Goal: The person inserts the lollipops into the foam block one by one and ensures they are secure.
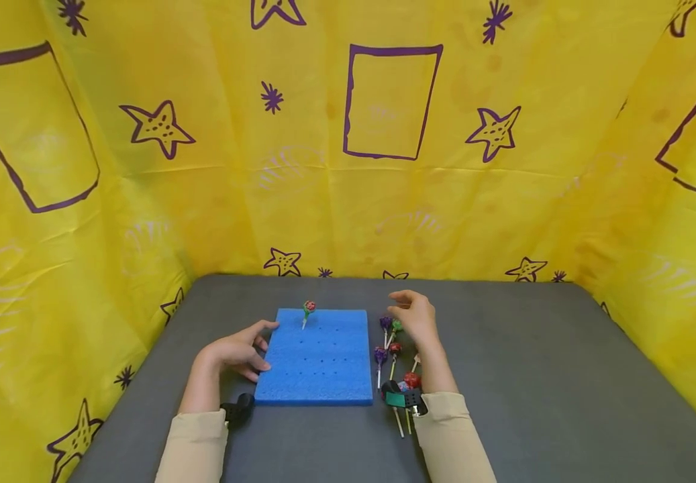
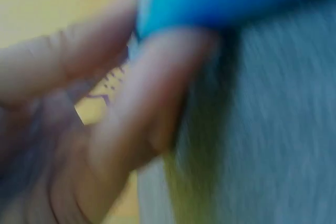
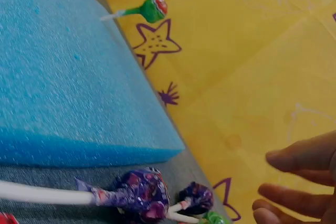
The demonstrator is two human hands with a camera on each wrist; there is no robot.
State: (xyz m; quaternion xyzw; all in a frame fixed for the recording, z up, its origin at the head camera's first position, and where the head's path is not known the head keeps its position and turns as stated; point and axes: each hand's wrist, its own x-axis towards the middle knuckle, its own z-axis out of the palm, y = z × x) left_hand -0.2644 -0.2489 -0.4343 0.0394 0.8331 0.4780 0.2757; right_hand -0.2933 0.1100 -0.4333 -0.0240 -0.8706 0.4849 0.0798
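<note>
Along the near side, two pale sleeves (image 1: 193, 448) reach over the grey table (image 1: 553, 376); by the right wrist a red lollipop (image 1: 412, 380) lies partly hidden, and a purple lollipop (image 1: 380, 355) rests just beside the blue foam board (image 1: 317, 390); the left hand (image 1: 233, 351) touches the board's left edge with its fingers spread, seemingly steadying it; small holes (image 1: 322, 361) dot the top; farther out, the right hand (image 1: 415, 315) hangs above the far end of the loose lollipops, fingers lightly bent and holding nothing, near a green lollipop (image 1: 396, 325); near the board's far edge one green-and-red lollipop (image 1: 309, 307) stands on its stick, slightly tilted; beyond hangs yellow cloth (image 1: 396, 215).

The step in hand seems to be a pause between placements, one stick planted; the next move appears to call for a careful thumb-and-finger pinch on a thin stick, with the board kept steady.
</note>
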